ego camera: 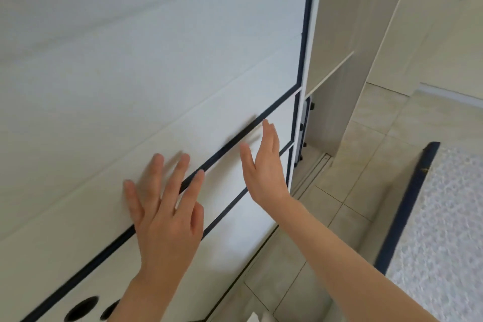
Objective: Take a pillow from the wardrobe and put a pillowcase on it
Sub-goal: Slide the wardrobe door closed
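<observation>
The task looks to be at its very start: no pillow and no pillowcase shows anywhere in the view, so both are hidden, and the pillow is presumably inside the wardrobe behind the sliding door [156, 47]. Both hands are bare and empty. The left hand [167, 212] lies flat on the white door panel with its fingers spread wide, the fingertips resting across the dark trim strip [235, 138] that runs diagonally over the door; it grips nothing and only presses. The right hand [264, 162] is just to the right of the left one, open with the fingers straight and held together, its palm turned edge-on towards the panel; whether it touches the door or hovers just off it cannot be told. Beyond the right hand's fingertips the door's dark edge ends, and a narrow slice of the wardrobe interior [337, 65] shows there with a pale shelf and nothing visible on it. Two round holes [81, 308] sit in the panel below the left wrist. By my judgement everything remains: sliding the door, finding and lifting out the pillow, then fitting the pillowcase.
</observation>
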